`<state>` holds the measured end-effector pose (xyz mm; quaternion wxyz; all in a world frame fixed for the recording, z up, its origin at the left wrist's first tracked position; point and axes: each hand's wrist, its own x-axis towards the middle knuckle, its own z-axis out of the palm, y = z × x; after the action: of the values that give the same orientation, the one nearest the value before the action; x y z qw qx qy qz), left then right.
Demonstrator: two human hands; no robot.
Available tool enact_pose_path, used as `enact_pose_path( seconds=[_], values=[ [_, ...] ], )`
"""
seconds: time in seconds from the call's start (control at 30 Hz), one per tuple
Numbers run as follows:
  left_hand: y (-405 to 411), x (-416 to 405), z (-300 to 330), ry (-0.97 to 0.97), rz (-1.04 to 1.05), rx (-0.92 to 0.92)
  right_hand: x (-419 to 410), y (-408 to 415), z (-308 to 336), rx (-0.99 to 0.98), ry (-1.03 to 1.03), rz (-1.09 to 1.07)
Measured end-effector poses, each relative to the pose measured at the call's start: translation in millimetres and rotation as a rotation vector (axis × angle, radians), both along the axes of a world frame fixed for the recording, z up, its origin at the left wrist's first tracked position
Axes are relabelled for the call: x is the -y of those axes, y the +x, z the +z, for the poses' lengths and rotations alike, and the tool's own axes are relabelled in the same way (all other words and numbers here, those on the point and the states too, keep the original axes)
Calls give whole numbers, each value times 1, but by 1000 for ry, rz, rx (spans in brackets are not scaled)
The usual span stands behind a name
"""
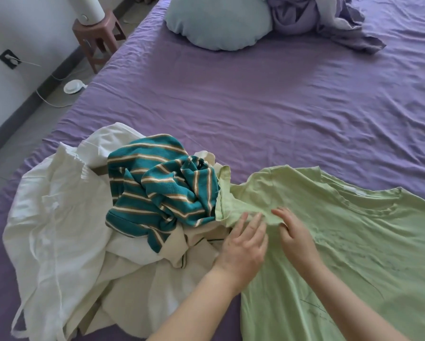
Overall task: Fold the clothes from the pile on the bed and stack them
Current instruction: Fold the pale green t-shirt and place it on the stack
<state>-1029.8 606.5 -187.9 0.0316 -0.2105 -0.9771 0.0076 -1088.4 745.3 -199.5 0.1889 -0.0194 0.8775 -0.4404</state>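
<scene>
Green tee [341, 242] spread on bed [255, 107] beside pile [122, 207], thin, limp, probably light; left hand [243, 244] flat on sleeve [233, 205], right hand [296, 237] pinching it; best gripped at seams.

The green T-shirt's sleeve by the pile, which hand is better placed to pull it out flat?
Probably the left. The left hand lies flat on the green T-shirt next to that bunched sleeve beside the striped top. The right hand grips a fold nearer the collar and can anchor it.

Soft, even daylight; faint shadows, slight blur, wide-angle edge bending.
</scene>
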Motion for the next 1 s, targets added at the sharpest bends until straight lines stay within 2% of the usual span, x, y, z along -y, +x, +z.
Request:
enact_pose_path(
  seconds=[0.07,0.13,0.2,0.27,0.47,0.6,0.7,0.87,1.0],
  values=[
    [-13,-6,-5,-99,-61,174,-19,24,-16,-80,269,105],
    [-27,-7,-18,-153,-36,491,-25,41,-28,-55,548,248],
    [-36,1,-30,-89,182,701,-28,49,-40,0,741,353],
    [-38,13,-43,5,377,796,-29,49,-49,-6,808,392],
    [-37,11,-49,-88,429,726,-47,65,-46,14,865,499],
    [6,-15,-39,-126,332,529,-64,133,-36,62,846,530],
    [73,-35,-38,49,325,535,-70,184,-19,54,807,525],
    [185,-59,-32,466,662,604,-76,237,-11,7,741,496],
    [232,-70,-19,714,862,660,-85,269,-22,30,716,546]
  ],
)
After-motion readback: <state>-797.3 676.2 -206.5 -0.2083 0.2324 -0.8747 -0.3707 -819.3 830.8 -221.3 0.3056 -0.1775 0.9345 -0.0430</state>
